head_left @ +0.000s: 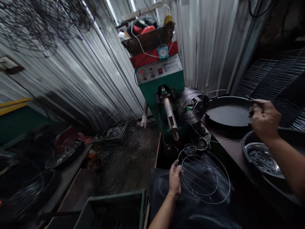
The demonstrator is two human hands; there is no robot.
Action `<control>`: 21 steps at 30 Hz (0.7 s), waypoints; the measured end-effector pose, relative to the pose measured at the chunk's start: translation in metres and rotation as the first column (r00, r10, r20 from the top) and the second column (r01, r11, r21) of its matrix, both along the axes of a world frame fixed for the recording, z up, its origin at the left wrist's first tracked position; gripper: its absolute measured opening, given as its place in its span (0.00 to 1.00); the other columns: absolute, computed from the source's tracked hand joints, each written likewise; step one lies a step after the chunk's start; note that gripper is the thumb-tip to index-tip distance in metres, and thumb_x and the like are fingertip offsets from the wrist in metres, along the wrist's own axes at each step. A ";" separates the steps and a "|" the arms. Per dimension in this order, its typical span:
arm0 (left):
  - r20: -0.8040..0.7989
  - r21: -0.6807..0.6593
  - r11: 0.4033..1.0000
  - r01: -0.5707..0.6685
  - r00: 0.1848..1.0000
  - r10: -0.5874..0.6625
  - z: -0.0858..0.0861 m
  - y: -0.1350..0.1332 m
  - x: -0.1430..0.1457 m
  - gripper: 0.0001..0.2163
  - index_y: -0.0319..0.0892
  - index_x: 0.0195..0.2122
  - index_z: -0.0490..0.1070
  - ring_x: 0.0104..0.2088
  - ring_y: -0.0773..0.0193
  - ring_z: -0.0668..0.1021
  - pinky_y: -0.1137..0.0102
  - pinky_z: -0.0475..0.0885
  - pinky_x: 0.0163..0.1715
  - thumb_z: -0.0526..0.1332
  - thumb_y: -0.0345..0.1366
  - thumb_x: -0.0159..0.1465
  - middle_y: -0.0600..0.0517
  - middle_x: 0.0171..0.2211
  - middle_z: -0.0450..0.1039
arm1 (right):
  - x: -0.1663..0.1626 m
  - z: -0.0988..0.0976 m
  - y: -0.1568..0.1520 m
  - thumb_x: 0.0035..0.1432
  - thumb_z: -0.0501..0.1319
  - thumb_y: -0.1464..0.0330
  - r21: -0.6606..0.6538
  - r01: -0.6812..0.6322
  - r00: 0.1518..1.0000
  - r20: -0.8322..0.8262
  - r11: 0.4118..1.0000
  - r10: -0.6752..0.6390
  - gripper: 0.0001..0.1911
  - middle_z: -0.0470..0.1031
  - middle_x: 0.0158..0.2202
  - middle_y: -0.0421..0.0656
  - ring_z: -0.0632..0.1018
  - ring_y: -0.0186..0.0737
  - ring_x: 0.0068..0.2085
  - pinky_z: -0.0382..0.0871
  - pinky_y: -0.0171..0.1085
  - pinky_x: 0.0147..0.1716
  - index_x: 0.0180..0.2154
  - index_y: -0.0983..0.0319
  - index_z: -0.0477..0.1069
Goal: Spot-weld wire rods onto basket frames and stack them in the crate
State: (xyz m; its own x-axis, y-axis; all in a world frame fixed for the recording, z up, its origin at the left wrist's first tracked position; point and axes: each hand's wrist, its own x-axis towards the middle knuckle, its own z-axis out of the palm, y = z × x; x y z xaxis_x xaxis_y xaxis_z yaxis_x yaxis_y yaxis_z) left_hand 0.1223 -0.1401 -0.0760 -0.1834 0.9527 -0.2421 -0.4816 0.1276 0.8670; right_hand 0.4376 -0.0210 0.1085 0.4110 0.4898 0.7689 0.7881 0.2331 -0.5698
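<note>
My left hand (175, 182) is closed on the rim of a round wire rack (199, 174), which has an outer ring, an inner ring and several parallel bars. The rack is held over dark material (166, 190) at lap level. My right hand (264, 117) is raised at the right, its fingers closed beside the shallow dark pan (228, 111). What those fingers hold, if anything, I cannot make out. A coil of thin wire (192, 105) sits between the green machine (152, 105) and that pan. Below my right forearm, a metal bowl (263, 159) holds small metal pieces.
The machine's metal arm (170, 116) projects towards me above the rack. Small dishes (199, 143) stand below the coil. A green crate (114, 200) is at lower left, with wire parts on the floor (128, 168). Wire grids (274, 79) lean at the right.
</note>
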 end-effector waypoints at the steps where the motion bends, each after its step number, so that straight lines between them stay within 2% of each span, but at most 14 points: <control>1: -0.015 0.002 1.000 -0.004 1.000 0.004 -0.001 0.001 0.000 0.23 0.38 0.48 0.69 0.24 0.72 0.66 0.75 0.62 0.29 0.65 0.41 0.52 0.55 0.23 0.64 | 0.002 0.004 -0.005 0.59 0.51 0.68 0.041 0.033 0.999 0.039 0.999 -0.035 0.14 0.68 0.26 0.42 0.69 0.34 0.26 0.64 0.34 0.30 0.43 0.64 0.71; 5: -0.105 0.025 0.999 -0.030 0.994 0.032 -0.007 0.002 0.002 0.23 0.36 0.48 0.68 0.24 0.71 0.65 0.75 0.61 0.27 0.63 0.44 0.53 0.56 0.21 0.63 | 0.009 0.017 -0.018 0.61 0.49 0.68 0.179 0.154 0.976 0.128 0.972 -0.179 0.16 0.68 0.25 0.43 0.70 0.35 0.26 0.65 0.36 0.31 0.45 0.66 0.70; 8: -0.181 0.045 0.998 -0.038 0.982 0.045 -0.010 0.001 0.003 0.23 0.36 0.48 0.68 0.23 0.71 0.65 0.75 0.61 0.27 0.61 0.45 0.55 0.56 0.21 0.62 | 0.007 0.024 -0.025 0.62 0.48 0.68 0.267 0.181 0.965 0.135 0.946 -0.223 0.17 0.69 0.24 0.43 0.70 0.35 0.25 0.65 0.36 0.29 0.46 0.68 0.69; 10: -0.214 0.057 0.998 -0.037 0.976 0.048 -0.012 0.001 0.003 0.22 0.36 0.49 0.67 0.24 0.71 0.65 0.75 0.62 0.27 0.60 0.45 0.57 0.56 0.21 0.62 | -0.002 0.027 -0.035 0.62 0.48 0.69 0.342 0.155 0.958 0.175 0.927 -0.225 0.16 0.70 0.25 0.44 0.71 0.35 0.25 0.65 0.35 0.28 0.46 0.68 0.68; 11: -0.222 0.060 0.998 -0.036 0.974 0.048 -0.012 0.000 0.003 0.22 0.37 0.49 0.67 0.24 0.72 0.65 0.75 0.62 0.27 0.60 0.44 0.57 0.56 0.21 0.62 | -0.009 0.028 -0.042 0.62 0.49 0.70 0.380 0.112 0.952 0.226 0.918 -0.209 0.15 0.71 0.26 0.44 0.72 0.35 0.25 0.64 0.35 0.27 0.46 0.67 0.68; 12: -0.225 0.059 0.998 -0.035 0.973 0.047 -0.013 0.000 0.003 0.22 0.37 0.49 0.67 0.23 0.72 0.65 0.75 0.61 0.27 0.60 0.44 0.57 0.56 0.22 0.62 | -0.018 0.028 -0.051 0.61 0.50 0.72 0.403 0.012 0.939 0.311 0.915 -0.149 0.14 0.72 0.26 0.43 0.72 0.35 0.25 0.64 0.34 0.26 0.46 0.65 0.69; 13: -0.225 0.053 0.998 -0.034 0.973 0.046 -0.014 0.000 0.002 0.22 0.37 0.49 0.67 0.23 0.72 0.65 0.75 0.61 0.27 0.60 0.44 0.57 0.56 0.21 0.62 | -0.027 0.026 -0.062 0.60 0.51 0.73 0.386 -0.137 0.897 0.440 0.912 -0.051 0.14 0.72 0.25 0.42 0.72 0.35 0.25 0.63 0.33 0.25 0.46 0.63 0.69; 14: -0.223 0.042 0.998 -0.036 0.974 0.045 -0.014 0.001 0.002 0.22 0.37 0.49 0.67 0.23 0.72 0.64 0.75 0.60 0.26 0.60 0.44 0.57 0.56 0.21 0.62 | -0.038 0.023 -0.074 0.59 0.52 0.74 0.329 -0.330 0.812 0.577 0.884 0.089 0.14 0.72 0.25 0.41 0.71 0.34 0.24 0.63 0.33 0.25 0.46 0.60 0.69; 15: -0.219 0.030 0.999 -0.038 0.975 0.044 -0.015 0.001 0.001 0.22 0.37 0.49 0.67 0.23 0.72 0.64 0.76 0.60 0.26 0.60 0.45 0.57 0.56 0.21 0.61 | -0.047 0.018 -0.087 0.59 0.53 0.74 0.168 -0.560 0.641 0.709 0.811 0.295 0.15 0.73 0.25 0.40 0.72 0.34 0.25 0.64 0.33 0.25 0.47 0.58 0.68; 16: -0.213 0.018 0.999 -0.040 0.976 0.043 -0.016 0.002 0.001 0.22 0.37 0.49 0.67 0.23 0.72 0.64 0.76 0.60 0.26 0.60 0.45 0.57 0.56 0.21 0.61 | -0.057 0.012 -0.099 0.59 0.54 0.73 0.041 -0.655 0.509 0.762 0.754 0.400 0.16 0.73 0.25 0.39 0.72 0.33 0.25 0.64 0.33 0.25 0.48 0.56 0.68; 18: -0.203 0.000 0.999 -0.045 0.978 0.044 -0.019 0.003 0.000 0.22 0.37 0.48 0.68 0.23 0.72 0.65 0.75 0.61 0.27 0.60 0.46 0.56 0.56 0.22 0.61 | -0.071 -0.006 -0.122 0.60 0.51 0.73 -0.167 -0.751 0.294 0.781 0.639 0.550 0.18 0.75 0.27 0.41 0.72 0.34 0.25 0.65 0.34 0.24 0.51 0.59 0.66; 19: -0.202 -0.007 0.999 -0.049 0.978 0.046 -0.020 0.004 -0.001 0.22 0.37 0.48 0.68 0.24 0.72 0.65 0.75 0.61 0.27 0.60 0.46 0.56 0.56 0.22 0.61 | -0.076 -0.017 -0.132 0.61 0.50 0.74 -0.251 -0.754 0.234 0.761 0.607 0.606 0.19 0.75 0.27 0.42 0.72 0.34 0.26 0.65 0.34 0.25 0.53 0.60 0.64; 21: -0.211 -0.017 0.999 -0.051 0.976 0.046 -0.022 0.005 -0.001 0.22 0.38 0.47 0.68 0.24 0.71 0.65 0.75 0.62 0.27 0.60 0.47 0.56 0.55 0.23 0.62 | -0.082 -0.041 -0.151 0.61 0.47 0.75 -0.357 -0.745 0.188 0.698 0.563 0.691 0.22 0.75 0.27 0.44 0.73 0.35 0.26 0.66 0.34 0.25 0.56 0.63 0.60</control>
